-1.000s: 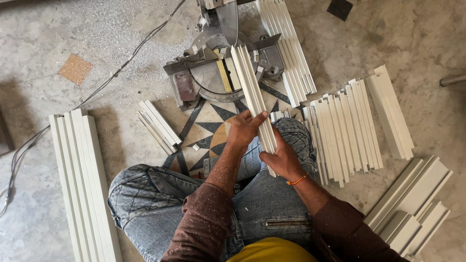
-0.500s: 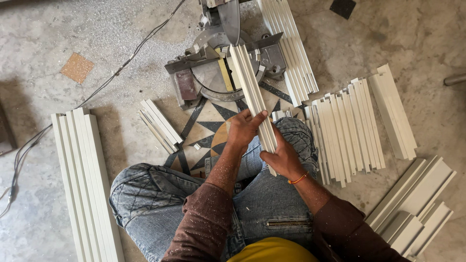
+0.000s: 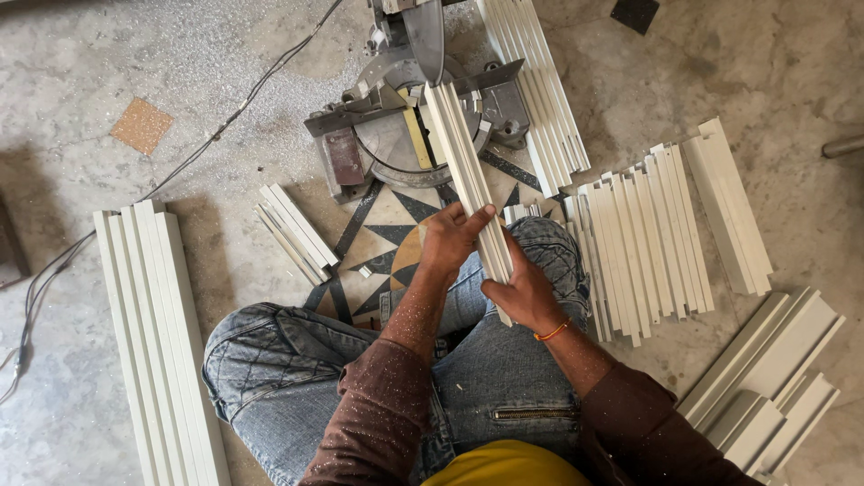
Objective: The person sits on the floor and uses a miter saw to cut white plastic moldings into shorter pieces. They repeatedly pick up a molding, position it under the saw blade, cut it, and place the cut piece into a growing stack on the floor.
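- We are looking down at a person sitting cross-legged on the concrete floor, in blue jeans and a brown sleeve dusted with pale specks.
- We are seeing both hands gripping one bundle of white strips, long narrow profile lengths held side by side.
- The left hand is closing around the bundle's left edge, thumb lying across the top of the strips.
- The right hand is clasping the near end of the bundle from the right, just above the knee, with an orange band at the wrist.
- The far end of the bundle is resting on the round table of a mitre saw, just right of the blade guard.
- A stack of longer white strips is lying right of the saw, touching its base.
- A row of cut white pieces is lying beside the right knee, with wider white channel profiles further right.
- A few short white offcuts are lying left of the saw, and a pile of long white boards is sitting well apart at the far left.
- A dark cable is trailing across the floor.
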